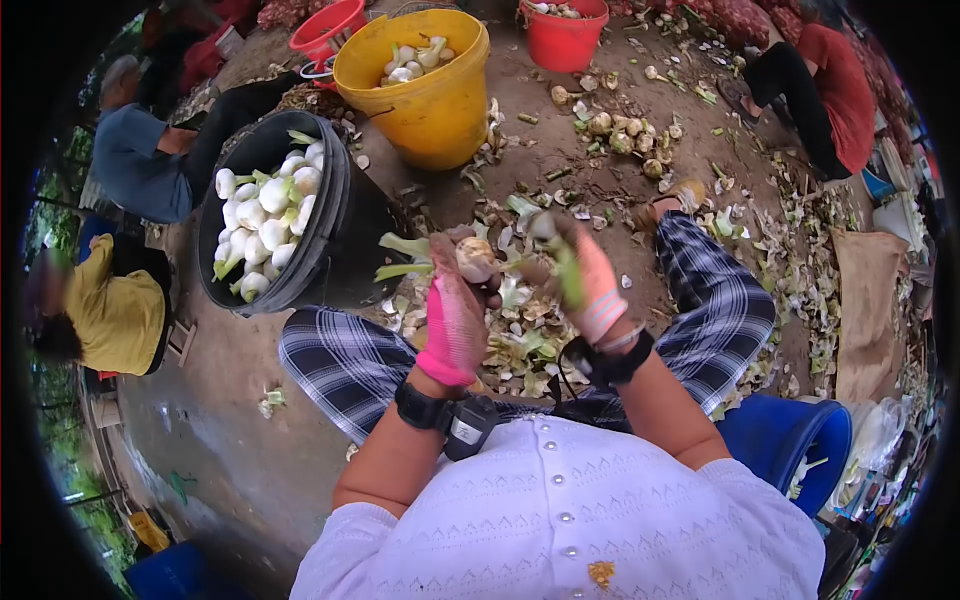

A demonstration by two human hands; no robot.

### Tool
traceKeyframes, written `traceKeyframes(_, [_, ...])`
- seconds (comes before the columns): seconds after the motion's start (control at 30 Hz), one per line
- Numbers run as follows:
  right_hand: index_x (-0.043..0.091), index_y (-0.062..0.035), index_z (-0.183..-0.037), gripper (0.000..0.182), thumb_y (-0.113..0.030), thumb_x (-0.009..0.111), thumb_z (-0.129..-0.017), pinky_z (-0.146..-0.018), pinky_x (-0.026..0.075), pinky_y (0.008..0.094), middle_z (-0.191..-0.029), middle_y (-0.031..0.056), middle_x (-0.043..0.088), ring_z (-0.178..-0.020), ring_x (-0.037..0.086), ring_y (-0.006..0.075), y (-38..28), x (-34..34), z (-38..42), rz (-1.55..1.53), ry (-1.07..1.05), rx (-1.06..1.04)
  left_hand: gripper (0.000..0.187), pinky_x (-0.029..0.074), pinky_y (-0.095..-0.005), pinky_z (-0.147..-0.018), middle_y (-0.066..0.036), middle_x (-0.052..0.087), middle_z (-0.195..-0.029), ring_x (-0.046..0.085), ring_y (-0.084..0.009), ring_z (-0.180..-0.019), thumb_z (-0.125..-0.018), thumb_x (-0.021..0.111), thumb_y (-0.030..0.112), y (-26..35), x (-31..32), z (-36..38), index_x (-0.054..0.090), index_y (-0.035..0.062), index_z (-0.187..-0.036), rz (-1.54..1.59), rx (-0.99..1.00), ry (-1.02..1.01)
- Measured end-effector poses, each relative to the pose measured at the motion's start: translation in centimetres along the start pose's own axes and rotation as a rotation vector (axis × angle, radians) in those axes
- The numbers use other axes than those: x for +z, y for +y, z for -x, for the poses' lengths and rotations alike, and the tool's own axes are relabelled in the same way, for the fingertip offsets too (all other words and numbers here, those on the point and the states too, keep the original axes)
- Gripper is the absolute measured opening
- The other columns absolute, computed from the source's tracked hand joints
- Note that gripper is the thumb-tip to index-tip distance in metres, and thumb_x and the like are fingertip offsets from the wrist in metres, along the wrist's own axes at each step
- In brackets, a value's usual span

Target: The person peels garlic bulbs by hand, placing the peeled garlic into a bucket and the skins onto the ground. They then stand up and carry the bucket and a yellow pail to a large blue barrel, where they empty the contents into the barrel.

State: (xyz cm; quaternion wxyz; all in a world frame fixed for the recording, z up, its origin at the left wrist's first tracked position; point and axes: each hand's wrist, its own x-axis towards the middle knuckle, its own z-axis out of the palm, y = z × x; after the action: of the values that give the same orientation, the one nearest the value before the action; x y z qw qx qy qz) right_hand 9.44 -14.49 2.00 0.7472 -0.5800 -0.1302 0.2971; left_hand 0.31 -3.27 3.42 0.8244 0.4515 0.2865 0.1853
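Observation:
My left hand (455, 310), in a pink and white glove, is closed around a brownish-white bulb (476, 258) whose green stalk (402, 258) sticks out to the left. Just right of the bulb is my right hand (585, 270), in an orange-pink glove and smeared by motion. A pale green piece (569, 275) shows blurred at its fingers; whether the fingers grip it or a tool is unclear. Under both hands, leaf and skin scraps (530, 335) lie on the ground. To the left stands a black bucket (345, 215) full of peeled white bulbs (270, 215).
A yellow bucket (430, 110) and a red bucket (567, 40) hold more bulbs. Unpeeled bulbs (625, 135) lie on the ground ahead. A blue bin (785, 440) is at my right side. Seated people (140, 170) are at the left, another (835, 90) at the right.

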Motion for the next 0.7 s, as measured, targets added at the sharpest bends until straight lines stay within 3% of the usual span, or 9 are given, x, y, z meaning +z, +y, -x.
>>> traceKeyframes(0.03, [0.057, -0.0029, -0.103, 0.031, -0.012, 0.072, -0.077, -0.074, 0.049, 0.0296, -0.099, 0.0075, 0.060, -0.086, 0.059, 0.0173, 0.1, 1.1, 0.6, -0.072, 0.080, 0.086, 0.054, 0.044, -0.0233, -0.065, 0.001, 0.056, -0.093, 0.053, -0.0089, -0.075, -0.095, 0.032, 0.054, 0.1, 0.1, -0.1, 0.049, 0.0061, -0.113, 0.090, -0.105, -0.017])
traceKeyframes(0.07, [0.058, -0.0033, -0.097, 0.032, -0.015, 0.075, -0.073, -0.074, 0.048, 0.0326, -0.092, 0.0098, 0.061, -0.087, 0.059, 0.0213, 0.2, 1.0, 1.0, 0.518, -0.024, -0.437, 0.051, 0.047, -0.0271, -0.074, -0.001, 0.057, -0.102, 0.055, -0.0112, -0.087, -0.097, 0.031, 0.050, -0.2, 1.0, 0.2, 0.047, 0.0052, -0.117, 0.059, -0.047, -0.095])
traceKeyframes(0.17, [0.060, -0.0041, -0.096, 0.033, -0.016, 0.077, -0.071, -0.073, 0.048, 0.0346, -0.086, 0.0114, 0.061, -0.085, 0.059, 0.0232, 1.2, 0.9, 0.7, 0.464, -0.013, -0.280, 0.047, 0.033, -0.0239, -0.099, -0.007, 0.047, -0.117, 0.041, -0.0133, -0.115, -0.100, 0.033, 0.040, -9.4, -4.2, -4.1, 0.039, 0.0067, -0.133, 0.192, 0.147, -0.118])
traceKeyframes(0.23, [0.059, -0.0023, -0.095, 0.026, -0.012, 0.072, -0.075, -0.072, 0.048, 0.0327, -0.083, 0.0079, 0.061, -0.080, 0.059, 0.0211, 0.3, 1.0, 1.1, 0.613, -0.058, -0.410, 0.046, 0.037, -0.0243, -0.091, -0.005, 0.051, -0.108, 0.046, -0.0126, -0.104, -0.099, 0.032, 0.042, -5.1, -2.2, -2.1, 0.044, 0.0063, -0.125, 0.061, 0.109, -0.070])
traceKeyframes(0.3, [0.058, 0.0001, -0.092, 0.017, -0.010, 0.064, -0.080, -0.070, 0.047, 0.0307, -0.081, 0.0050, 0.059, -0.075, 0.058, 0.0183, -0.4, 1.1, 1.4, -0.018, -0.168, 0.067, 0.050, 0.045, -0.0251, -0.077, -0.002, 0.058, -0.091, 0.056, -0.0112, -0.081, -0.098, 0.029, 0.048, 0.2, 0.6, 0.6, 0.053, 0.0055, -0.109, -0.190, 0.024, 0.025])
traceKeyframes(0.33, [0.058, 0.0006, -0.092, 0.012, -0.009, 0.057, -0.084, -0.068, 0.048, 0.0267, -0.082, 0.0045, 0.059, -0.077, 0.058, 0.0154, -0.3, 0.1, 0.5, -0.002, -0.175, -0.081, 0.047, 0.033, -0.0195, -0.045, 0.005, 0.052, -0.072, 0.043, -0.0037, -0.053, -0.096, 0.034, 0.051, 0.9, 1.3, 1.1, 0.057, 0.0104, -0.100, -0.179, -0.006, 0.090])
traceKeyframes(0.5, [0.053, -0.0022, -0.107, 0.031, -0.012, 0.068, -0.082, -0.071, 0.051, 0.0274, -0.096, 0.0062, 0.057, -0.084, 0.060, 0.0161, -1.6, -0.3, 0.7, -0.292, -0.068, 0.088, 0.047, 0.032, -0.0187, -0.044, 0.003, 0.054, -0.078, 0.045, -0.0040, -0.054, -0.096, 0.033, 0.051, 1.0, 0.2, 1.1, 0.056, 0.0119, -0.106, -0.043, 0.028, 0.052])
traceKeyframes(0.6, [0.052, -0.0050, -0.107, 0.032, -0.008, 0.069, -0.079, -0.061, 0.046, 0.0229, -0.091, 0.0024, 0.056, -0.074, 0.052, 0.0066, 0.3, 1.1, 1.8, 0.126, -0.186, -0.102, 0.049, 0.045, -0.0251, -0.062, -0.003, 0.054, -0.091, 0.053, -0.0103, -0.073, -0.099, 0.024, 0.045, -2.2, -0.7, -0.3, 0.052, 0.0052, -0.104, -0.460, 0.491, 0.048])
traceKeyframes(0.7, [0.054, -0.0043, -0.103, 0.024, -0.010, 0.066, -0.083, -0.060, 0.046, 0.0229, -0.088, 0.0035, 0.058, -0.070, 0.054, 0.0068, -0.8, 1.4, 2.4, 0.266, -0.166, -0.228, 0.049, 0.045, -0.0298, -0.073, -0.005, 0.054, -0.092, 0.054, -0.0142, -0.080, -0.100, 0.022, 0.043, -1.7, -0.2, 0.6, 0.052, 0.0033, -0.103, -0.491, 0.420, 0.077])
